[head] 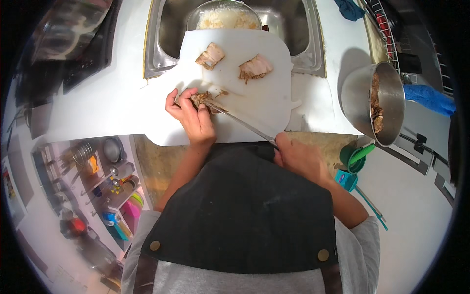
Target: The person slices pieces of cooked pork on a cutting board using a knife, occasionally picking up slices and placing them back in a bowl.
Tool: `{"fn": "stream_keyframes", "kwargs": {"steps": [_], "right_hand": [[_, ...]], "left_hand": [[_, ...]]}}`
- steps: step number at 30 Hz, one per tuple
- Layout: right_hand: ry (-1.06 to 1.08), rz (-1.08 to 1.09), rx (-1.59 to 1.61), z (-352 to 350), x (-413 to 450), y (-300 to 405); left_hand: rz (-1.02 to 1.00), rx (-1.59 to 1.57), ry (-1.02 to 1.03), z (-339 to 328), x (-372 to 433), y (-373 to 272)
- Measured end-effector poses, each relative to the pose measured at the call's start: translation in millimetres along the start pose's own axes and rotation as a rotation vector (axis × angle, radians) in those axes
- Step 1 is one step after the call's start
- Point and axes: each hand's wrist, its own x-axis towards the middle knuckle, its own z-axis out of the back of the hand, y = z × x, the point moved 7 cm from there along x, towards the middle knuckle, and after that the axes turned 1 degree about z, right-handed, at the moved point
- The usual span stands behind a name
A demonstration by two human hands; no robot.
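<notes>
My left hand point(194, 119) presses a piece of brown cooked meat point(201, 97) down on a white cutting board point(253, 114), its fingers curled over the piece. In my right hand point(299, 154) is the handle of a kitchen knife point(246, 124). The blade slants up and left across the board, and its tip end lies at the meat beside my left fingers. Farther up the board are two pale pieces of meat with brown edges, one on the left point(210, 56) and one on the right point(256, 67). My left hand partly hides the meat under it.
Behind the board is a steel sink point(312, 55) holding a bowl of pale shredded food point(227, 17). A steel pot point(356, 99) with brown meat point(376, 106) stands at the counter's right edge. A blue cloth point(429, 98) lies beyond it. Shelves of kitchenware point(110, 183) are at lower left.
</notes>
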Motion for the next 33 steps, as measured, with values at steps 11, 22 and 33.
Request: {"fn": "stream_keyframes", "kwargs": {"steps": [11, 22, 33], "right_hand": [[0.15, -0.053, 0.032, 0.2, -0.1, 3.7], [0.096, -0.091, 0.065, 2.8, 2.5, 2.8], [0.1, -0.035, 0.109, -3.7, -2.3, 0.8]], "left_hand": [[0.064, -0.101, 0.025, -2.7, 3.7, 4.4], [0.079, -0.055, 0.006, -6.4, 1.4, 10.9], [0.044, 0.022, 0.041, -5.3, 1.2, 7.0]]}}
